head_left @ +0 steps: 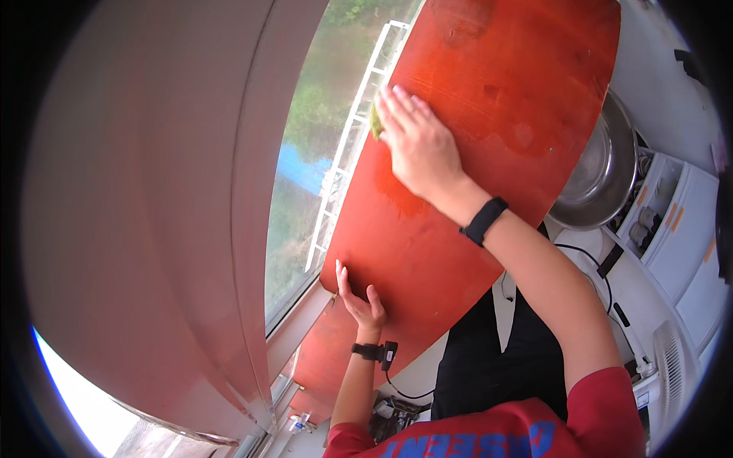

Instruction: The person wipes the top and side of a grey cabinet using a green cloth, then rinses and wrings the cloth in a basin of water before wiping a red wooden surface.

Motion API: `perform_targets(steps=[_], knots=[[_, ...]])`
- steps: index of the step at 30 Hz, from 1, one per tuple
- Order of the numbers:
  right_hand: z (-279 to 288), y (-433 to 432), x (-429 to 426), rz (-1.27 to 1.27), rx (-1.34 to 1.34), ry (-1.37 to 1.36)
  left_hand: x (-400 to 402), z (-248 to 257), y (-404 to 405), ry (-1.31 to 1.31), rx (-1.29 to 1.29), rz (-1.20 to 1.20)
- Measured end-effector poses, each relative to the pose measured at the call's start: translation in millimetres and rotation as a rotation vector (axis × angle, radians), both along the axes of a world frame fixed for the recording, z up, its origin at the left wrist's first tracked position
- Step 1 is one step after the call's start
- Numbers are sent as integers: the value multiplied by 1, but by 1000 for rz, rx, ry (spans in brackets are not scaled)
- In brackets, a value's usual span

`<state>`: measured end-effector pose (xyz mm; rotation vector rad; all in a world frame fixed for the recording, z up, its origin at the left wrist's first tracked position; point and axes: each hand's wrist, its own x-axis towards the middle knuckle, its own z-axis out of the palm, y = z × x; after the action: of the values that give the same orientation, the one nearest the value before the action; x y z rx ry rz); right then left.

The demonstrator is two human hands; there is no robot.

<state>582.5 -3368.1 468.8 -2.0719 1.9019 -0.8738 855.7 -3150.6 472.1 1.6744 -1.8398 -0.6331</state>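
Note:
A long red-painted board lies before me along a window, with brighter, wet-looking patches on its upper part. My right hand is flat on it, pressing a yellow-green cleaning pad at the board's window-side edge. Most of the pad is hidden under the fingers. A black band circles that wrist. Lower down, my left hand is at the board's left edge, fingers apart and holding nothing. Whether its palm bears on the board I cannot tell. A black strap with a small device is on the left wrist.
A window with a white metal frame outside borders the board's left side. A large pale panel fills the far left. To the right are a steel basin, a white drawer cabinet, a white fan and a black cable.

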Motion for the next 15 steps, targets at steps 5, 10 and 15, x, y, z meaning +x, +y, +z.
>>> perform_targets(steps=[5, 10, 15], knots=[[-2, 157, 96, 546, 47, -29, 2, -10, 3, 93, -55, 47], [0, 130, 69, 460, -68, 261, 4, -9, 4, 49, -61, 71], [3, 45, 31, -141, 87, 154, 2, -11, -1, 63, -79, 49]])
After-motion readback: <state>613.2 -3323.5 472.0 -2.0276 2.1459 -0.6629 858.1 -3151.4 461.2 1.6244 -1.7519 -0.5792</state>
